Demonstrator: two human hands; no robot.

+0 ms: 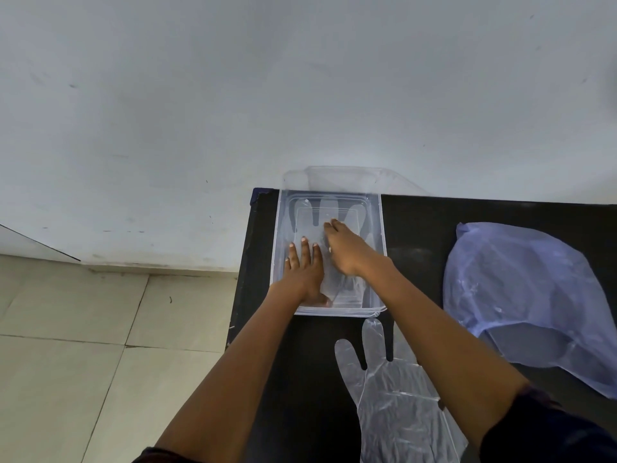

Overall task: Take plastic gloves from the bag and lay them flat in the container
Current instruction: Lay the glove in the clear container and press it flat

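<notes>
A clear plastic container [380, 225] stands on the black table near its far left corner. A transparent plastic glove [329, 208] lies flat inside it, fingers pointing away from me. My left hand [305, 270] presses flat on the glove's near left part, fingers spread. My right hand [344, 248] rests on the glove's middle, fingers bent down onto the plastic. Another clear glove [397, 396] lies flat on the table in front of the container, partly under my right forearm. The bluish plastic bag [524, 295] lies to the right.
The container's clear lid [354, 178] leans against the white wall behind it. The black table [420, 222] ends just left of the container, with tiled floor [83, 329] below.
</notes>
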